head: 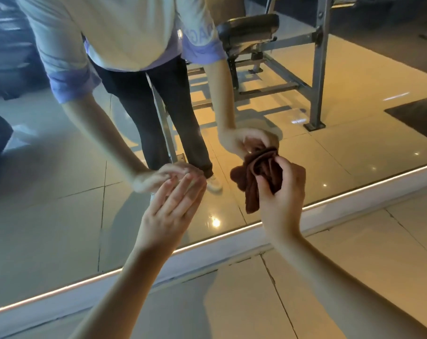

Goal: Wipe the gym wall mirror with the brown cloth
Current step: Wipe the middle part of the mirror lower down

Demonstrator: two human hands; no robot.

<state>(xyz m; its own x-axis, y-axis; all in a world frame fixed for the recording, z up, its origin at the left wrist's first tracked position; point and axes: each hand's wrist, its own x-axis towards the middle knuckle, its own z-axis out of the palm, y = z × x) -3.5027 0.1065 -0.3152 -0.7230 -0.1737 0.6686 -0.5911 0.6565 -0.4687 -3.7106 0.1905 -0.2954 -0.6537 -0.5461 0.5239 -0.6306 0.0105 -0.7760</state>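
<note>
The large gym wall mirror (61,216), whose glass runs down to a pale strip (232,245) at the tiled floor, stands directly ahead of both hands, low in the view. The right hand (283,194) has its fingers and thumb curled round a bunched, dark brown terry cloth (255,178), gripping it in the folds. The cloth's upper edge meets its own reflection, so it seems to touch the glass there or sit just at it. Its loose end hangs downward, giving the bundle a roughly upright long axis. The left hand (173,206) is beside it, to the cloth's left and clear of it, fingers straight and fingertips resting on the glass, holding nothing. The cloth is therefore already with the right hand, at the mirror's lower part. Glass stretches away to the left past the flat hand and to the right towards the reflected grey metal bench frame (317,69). The wiping stroke likely turns on pressing the bundle flat, since as it looks only its top edge bears on the surface
</note>
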